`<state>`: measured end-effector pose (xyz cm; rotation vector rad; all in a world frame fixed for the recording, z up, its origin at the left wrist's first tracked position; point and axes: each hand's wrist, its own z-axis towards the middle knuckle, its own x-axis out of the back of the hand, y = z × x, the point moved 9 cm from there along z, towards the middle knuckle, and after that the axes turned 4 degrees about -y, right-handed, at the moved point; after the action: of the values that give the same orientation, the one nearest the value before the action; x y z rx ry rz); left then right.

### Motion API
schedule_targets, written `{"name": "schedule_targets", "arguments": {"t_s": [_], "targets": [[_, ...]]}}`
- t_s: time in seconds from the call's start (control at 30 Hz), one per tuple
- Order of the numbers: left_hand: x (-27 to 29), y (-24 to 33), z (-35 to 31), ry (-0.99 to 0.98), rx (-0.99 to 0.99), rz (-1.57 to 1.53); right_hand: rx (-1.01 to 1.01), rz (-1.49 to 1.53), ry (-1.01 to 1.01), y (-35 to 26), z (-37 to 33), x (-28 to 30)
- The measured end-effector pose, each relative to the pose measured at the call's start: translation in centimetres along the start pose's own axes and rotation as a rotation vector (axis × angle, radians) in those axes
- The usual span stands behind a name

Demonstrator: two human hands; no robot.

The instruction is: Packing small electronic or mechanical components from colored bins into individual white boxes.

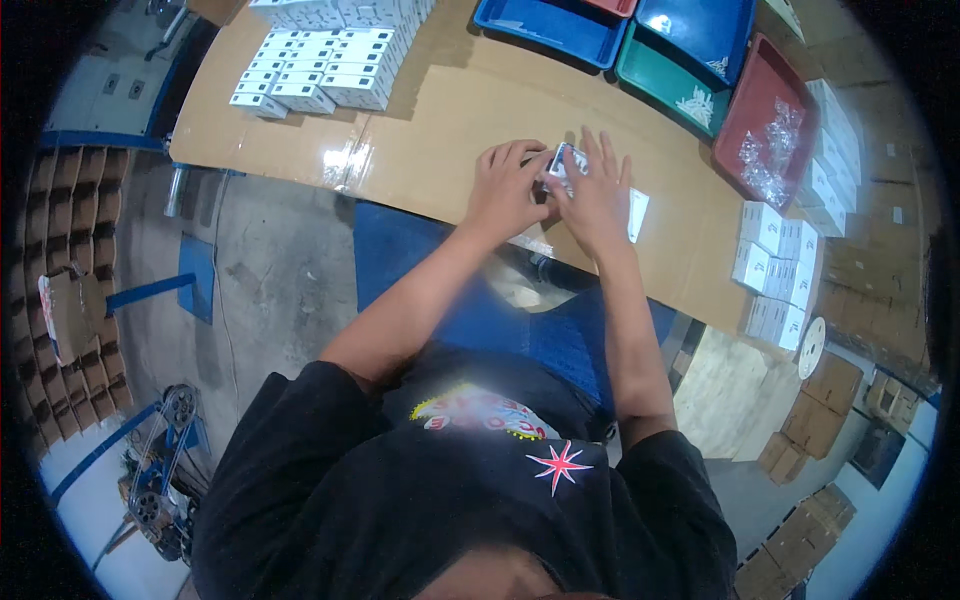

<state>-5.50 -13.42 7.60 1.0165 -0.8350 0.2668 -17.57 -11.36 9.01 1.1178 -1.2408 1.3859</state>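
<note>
A small white box (568,163) with dark print sits between my two hands, just above the cardboard-covered table (440,140). My left hand (502,195) curls its fingers and thumb around the box's left side, and a dark part shows by the thumb. From the right, my right hand (597,198) presses its thumb to the box, while its other fingers stretch forward along it. Both hands hide much of the box. A flat white piece (637,216), perhaps a card or carton, lies just right of my right hand.
Stacked small white boxes (330,75) stand at the far left. At the back right are blue trays (555,35), a green tray (650,75) with small white parts, and a red tray (745,130) with clear bags. More white boxes (775,265) and a white spool (812,347) sit along the right edge.
</note>
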Motion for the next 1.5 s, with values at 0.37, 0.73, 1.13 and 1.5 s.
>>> {"name": "schedule_targets", "arguments": {"t_s": [0.37, 0.73, 1.13, 1.5], "targets": [[-0.8, 0.2, 0.0, -0.027, -0.007, 0.044, -0.496, 0.286, 0.188, 12.1, -5.6, 1.9], [-2.6, 0.7, 0.8, -0.116, 0.092, 0.133, -0.711, 0.461, 0.000, 15.1, -8.3, -1.3], [-3.2, -1.2, -1.8, -0.095, 0.244, -1.098, -0.600, 1.895, 0.182, 12.6, -8.0, -2.2], [-5.0, 1.9, -2.1, -0.293, 0.432, -1.834, -0.348, 2.281, -0.112, 6.2, -5.2, -0.1]]}}
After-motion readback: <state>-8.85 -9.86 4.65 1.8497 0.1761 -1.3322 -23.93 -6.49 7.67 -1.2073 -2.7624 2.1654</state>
